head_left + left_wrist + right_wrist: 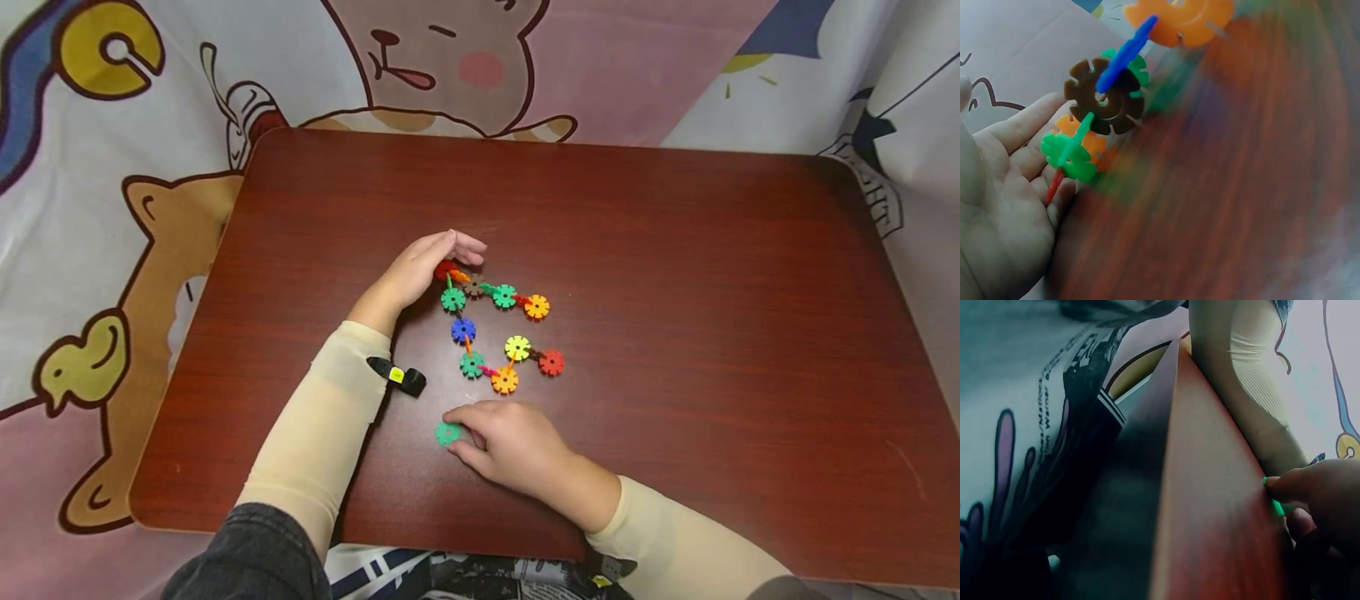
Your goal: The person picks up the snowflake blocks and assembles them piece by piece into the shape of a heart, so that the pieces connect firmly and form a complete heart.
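In the head view, a chain of notched plastic interlocking discs in several colours lies on the table, among them a blue disc (463, 331) and a red disc (551, 362). My left hand (420, 265) rests beside the chain's far left end, fingers extended and relaxed. The left wrist view shows its palm facing a brown disc (1085, 87) and a green disc (1060, 156), apparently touching the fingers. Nearer the front edge, my right hand (517, 437) pinches a single loose green disc (447, 433) between thumb and forefinger; its edge also shows in the right wrist view.
The brown wooden table (712, 333) has rounded corners. Cartoon-printed cloth (600, 67) surrounds its back and sides. A black strap (405, 379) sits by the left wrist. Dark printed clothing (495, 575) lies against the front edge.
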`<move>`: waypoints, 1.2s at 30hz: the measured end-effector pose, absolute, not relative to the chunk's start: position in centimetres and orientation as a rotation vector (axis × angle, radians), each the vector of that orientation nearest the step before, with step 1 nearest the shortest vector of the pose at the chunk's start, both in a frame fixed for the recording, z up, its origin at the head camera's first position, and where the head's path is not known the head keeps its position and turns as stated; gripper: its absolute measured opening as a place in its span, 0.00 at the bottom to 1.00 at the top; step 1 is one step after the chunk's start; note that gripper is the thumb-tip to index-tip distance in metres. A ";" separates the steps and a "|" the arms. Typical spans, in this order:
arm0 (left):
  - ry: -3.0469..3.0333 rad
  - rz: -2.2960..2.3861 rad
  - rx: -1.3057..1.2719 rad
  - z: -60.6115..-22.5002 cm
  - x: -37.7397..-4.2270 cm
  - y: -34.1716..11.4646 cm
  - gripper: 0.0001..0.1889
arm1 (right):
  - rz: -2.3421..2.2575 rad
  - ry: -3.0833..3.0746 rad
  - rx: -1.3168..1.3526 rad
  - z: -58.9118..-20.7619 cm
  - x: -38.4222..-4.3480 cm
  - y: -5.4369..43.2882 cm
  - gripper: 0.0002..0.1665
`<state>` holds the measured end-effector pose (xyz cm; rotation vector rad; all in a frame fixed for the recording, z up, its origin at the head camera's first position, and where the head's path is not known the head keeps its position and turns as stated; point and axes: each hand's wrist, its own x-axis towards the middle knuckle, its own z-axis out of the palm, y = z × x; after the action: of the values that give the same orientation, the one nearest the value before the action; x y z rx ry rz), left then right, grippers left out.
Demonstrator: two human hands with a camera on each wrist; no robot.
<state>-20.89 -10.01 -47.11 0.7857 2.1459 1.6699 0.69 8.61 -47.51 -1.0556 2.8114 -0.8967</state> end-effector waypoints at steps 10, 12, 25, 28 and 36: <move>2.129 1.652 0.843 -47.3 -20.7 -9.8 0.25 | -1.115 2.580 -0.774 -47.3 0.1 8.9 0.15; 2.141 1.628 0.846 -47.3 -20.7 -9.8 0.24 | -1.136 2.576 -0.749 -47.4 0.1 9.0 0.16; 2.187 1.560 0.834 -47.3 -20.7 -9.7 0.17 | -1.163 2.639 -0.821 -47.6 0.4 9.1 0.17; 2.236 1.511 0.866 -47.3 -20.8 -9.7 0.15 | -1.123 2.640 -0.793 -47.4 0.4 9.1 0.16; 2.305 1.404 0.952 -47.5 -21.0 -9.7 0.12 | -1.146 2.616 -0.636 -46.8 0.1 9.5 0.31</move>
<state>-20.96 -9.72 -47.54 0.9523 2.3046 1.4038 0.12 9.53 -46.80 -0.6355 2.6160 -1.1458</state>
